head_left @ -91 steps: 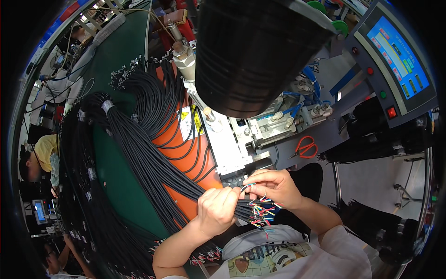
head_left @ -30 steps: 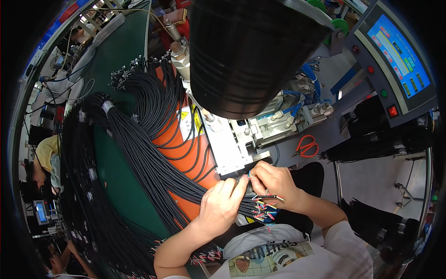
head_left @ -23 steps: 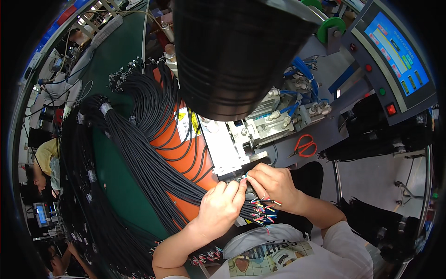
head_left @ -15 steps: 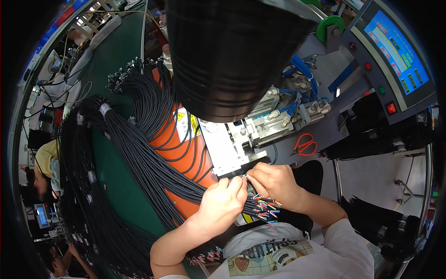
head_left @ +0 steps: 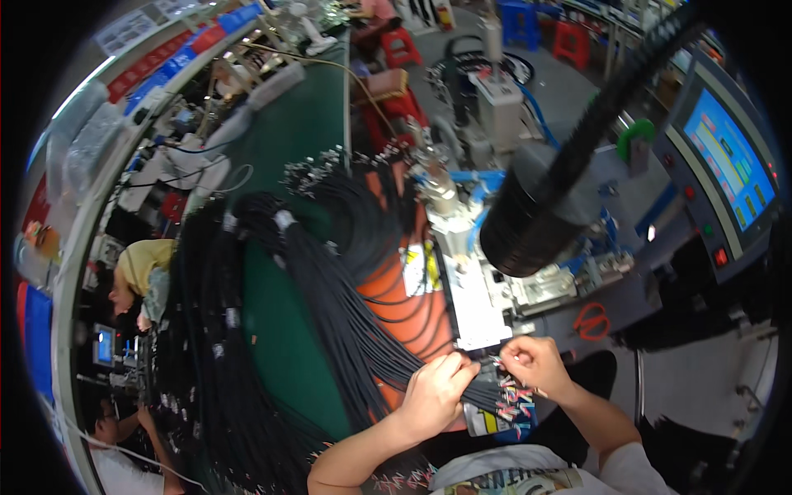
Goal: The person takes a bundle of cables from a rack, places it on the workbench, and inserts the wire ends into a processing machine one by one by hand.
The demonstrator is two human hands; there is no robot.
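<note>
My left hand (head_left: 437, 392) is closed, thumb and fingers pinched on a thin black cable at the front of the bundle. A short gap separates it from my right hand (head_left: 535, 365), whose fingertips are pinched on small coloured wires at the cable's end; blur hides the finer detail. The thick bundle of black cables (head_left: 342, 297) runs from the far left, under my left hand. Its stripped ends (head_left: 520, 402), with red, yellow, white and blue wires, fan out just below my right hand.
A bright metal machine plate (head_left: 478, 309) lies just beyond my hands, beneath a black cylindrical lamp or lens (head_left: 528, 223). Red-handled snips (head_left: 591, 322) rest to the right. A control screen (head_left: 726, 161) stands at the far right. More cables lie over the orange board (head_left: 400, 318) and green mat (head_left: 276, 330).
The view has shifted and tilted, showing more of the room at the far side. My hands, close together before at a wire tip, are now slightly farther apart.
</note>
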